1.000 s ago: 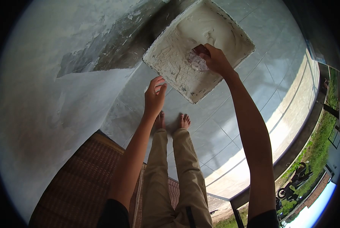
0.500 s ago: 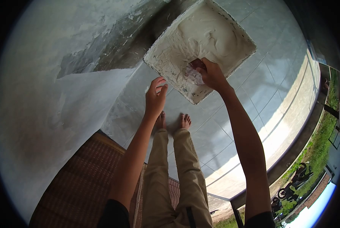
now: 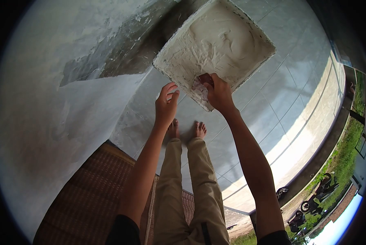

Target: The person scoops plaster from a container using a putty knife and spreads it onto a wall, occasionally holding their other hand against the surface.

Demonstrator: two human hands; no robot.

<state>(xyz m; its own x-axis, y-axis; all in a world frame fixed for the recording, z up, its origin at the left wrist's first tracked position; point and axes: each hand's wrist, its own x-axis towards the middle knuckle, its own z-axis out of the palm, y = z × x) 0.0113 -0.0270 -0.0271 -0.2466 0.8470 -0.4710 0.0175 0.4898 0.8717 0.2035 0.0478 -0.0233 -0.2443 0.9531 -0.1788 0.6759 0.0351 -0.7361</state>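
A square tub [image 3: 254,70] of thick off-white wall putty [image 3: 219,38] is at the top middle, its rim crusted with dried paste. My right hand [image 3: 220,94] is closed round a putty scraper [image 3: 206,79] with a reddish-brown upper part. The scraper's lower part is smeared with putty and lies low inside the tub, by its near corner. My left hand [image 3: 166,104] hovers just outside the tub's lower left side, its fingers loosely bent and apart, with nothing seen in them.
A partly plastered wall [image 3: 81,106] rises on the left. My bare feet stand on the grey tiled floor [image 3: 268,102]. A woven brown mat [image 3: 89,188] lies at lower left. Motorcycles [image 3: 311,206] and grass are outside at right.
My right hand has drawn the scraper down and left toward the tub's near corner. My left hand has hardly moved.
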